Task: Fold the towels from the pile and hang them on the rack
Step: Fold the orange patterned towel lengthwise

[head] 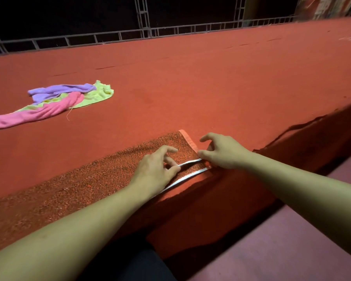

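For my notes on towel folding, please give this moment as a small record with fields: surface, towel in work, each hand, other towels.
surface: red cloth-covered table
towel in work: orange-brown terry towel, flat at the near edge, white-trimmed hem at its right end
left hand: pinches the white hem
right hand: pinches the towel's right end corner
other towels: pile of purple, pink and yellow-green towels, far left, unfolded
rack: not identifiable

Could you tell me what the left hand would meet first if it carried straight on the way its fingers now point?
Probably the right hand. The left hand points right along the orange towel, pinching its white-edged hem, and the right hand grips the same end just beyond. Depth is hard to judge, so it might pass alongside.
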The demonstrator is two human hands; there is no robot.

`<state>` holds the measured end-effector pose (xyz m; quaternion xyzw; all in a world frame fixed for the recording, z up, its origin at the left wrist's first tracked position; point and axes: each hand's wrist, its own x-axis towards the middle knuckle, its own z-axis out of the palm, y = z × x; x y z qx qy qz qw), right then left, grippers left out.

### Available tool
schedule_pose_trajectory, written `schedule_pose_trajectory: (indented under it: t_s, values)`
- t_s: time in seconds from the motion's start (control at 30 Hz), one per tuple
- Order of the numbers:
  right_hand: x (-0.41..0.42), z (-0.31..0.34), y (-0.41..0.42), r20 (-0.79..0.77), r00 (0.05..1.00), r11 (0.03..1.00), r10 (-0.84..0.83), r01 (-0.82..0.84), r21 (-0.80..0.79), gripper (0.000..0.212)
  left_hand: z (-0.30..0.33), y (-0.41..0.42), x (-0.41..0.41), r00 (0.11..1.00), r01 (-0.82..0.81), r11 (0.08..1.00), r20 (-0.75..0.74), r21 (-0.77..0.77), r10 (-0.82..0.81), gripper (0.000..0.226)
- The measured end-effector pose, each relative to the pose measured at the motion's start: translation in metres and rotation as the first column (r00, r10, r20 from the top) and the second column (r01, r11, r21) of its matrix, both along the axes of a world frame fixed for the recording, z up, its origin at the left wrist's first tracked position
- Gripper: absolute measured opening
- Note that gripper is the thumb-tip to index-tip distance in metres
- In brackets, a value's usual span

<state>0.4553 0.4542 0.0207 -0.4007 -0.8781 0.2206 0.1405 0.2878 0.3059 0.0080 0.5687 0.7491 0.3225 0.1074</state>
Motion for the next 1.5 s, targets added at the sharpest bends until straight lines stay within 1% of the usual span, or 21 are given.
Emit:
schedule_pose_trajectory:
  t_s: [0.1,0.2,0.23,0.3,0.43,0.5,0.57,0.67,0.73,0.8,0.9,1.0,1.1,1.2,1.3,1.37,1.43,1.5]
  values:
    - [-0.001,0.001,-0.001,-0.09,0.996,0.994,0.01,-0.02,-0.107,0.051,0.002,0.0,0.001,1.0,-0.006,1.0,0.011,0.005,0.006,0.04]
    - [0.003,0.007,0.001,-0.196,0.979,0.975,-0.058,0.013,-0.222,0.052,0.006,0.0,0.001,1.0,-0.004,0.999,0.028,0.045,0.003,0.038]
    - [0.005,0.008,0.003,-0.21,0.975,0.968,-0.076,0.021,-0.251,0.052,0.009,-0.001,0.003,1.0,0.005,0.999,0.027,0.049,-0.007,0.039]
    - [0.009,0.008,0.005,-0.187,0.98,0.961,-0.075,0.021,-0.275,0.053,0.011,-0.002,0.005,0.999,0.046,0.998,0.022,0.03,-0.046,0.041]
    - [0.014,-0.002,0.004,-0.079,0.996,0.972,-0.045,0.025,-0.234,0.056,0.008,-0.006,0.013,0.993,0.113,0.993,0.021,-0.031,-0.112,0.045]
    - [0.016,-0.006,0.003,-0.053,0.998,0.976,-0.039,0.026,-0.218,0.059,0.004,-0.006,0.015,0.99,0.14,0.988,0.019,-0.059,-0.139,0.044]
    - [0.016,-0.01,0.002,-0.049,0.998,0.973,-0.032,0.019,-0.23,0.06,0.002,-0.006,0.015,0.988,0.151,0.984,0.025,-0.09,-0.15,0.04]
    - [0.015,-0.01,0.004,-0.037,0.999,0.975,-0.019,0.01,-0.221,0.062,0.005,-0.004,0.013,0.99,0.139,0.984,-0.003,-0.112,-0.14,0.027]
    - [0.013,-0.006,0.007,-0.046,0.998,0.98,-0.033,0.023,-0.198,0.059,0.011,-0.002,0.012,0.99,0.137,0.986,-0.02,-0.095,-0.139,0.022]
    - [0.008,0.0,0.011,-0.074,0.996,0.987,-0.049,0.037,-0.158,0.05,0.019,0.008,0.008,0.991,0.118,0.992,-0.063,-0.043,-0.12,0.017]
    - [-0.008,0.006,0.018,-0.149,0.986,0.993,-0.068,0.052,-0.109,0.042,0.024,0.034,-0.008,0.994,0.032,0.998,-0.106,0.057,-0.026,0.018]
    - [-0.03,0.003,0.023,-0.205,0.975,0.994,-0.084,0.067,-0.091,0.039,0.018,0.068,-0.03,0.99,-0.079,0.992,-0.109,0.094,0.089,0.018]
    - [-0.046,-0.007,0.029,-0.191,0.976,0.993,-0.101,0.089,-0.073,0.041,0.012,0.1,-0.043,0.984,-0.147,0.989,-0.098,0.026,0.149,0.022]
    - [-0.05,-0.016,0.032,-0.157,0.983,0.992,-0.092,0.077,-0.099,0.047,0.005,0.125,-0.046,0.987,-0.108,0.988,-0.135,-0.109,0.093,0.03]
    - [-0.047,-0.023,0.032,-0.143,0.987,0.994,-0.072,0.06,-0.088,0.05,0.003,0.136,-0.046,0.998,-0.029,0.988,-0.06,-0.151,0.02,0.034]
    - [-0.047,-0.023,0.033,-0.139,0.988,0.995,-0.071,0.059,-0.084,0.053,0.003,0.141,-0.049,0.997,0.035,0.988,0.071,-0.154,-0.025,0.039]
    - [-0.049,-0.022,0.033,-0.129,0.989,0.993,-0.075,0.063,-0.095,0.057,0.006,0.145,-0.053,0.982,0.047,0.996,0.185,-0.079,-0.031,0.04]
    - [-0.049,-0.021,0.034,-0.111,0.991,0.994,-0.069,0.059,-0.089,0.059,0.009,0.149,-0.059,0.97,0.016,1.0,0.241,0.007,-0.017,0.04]
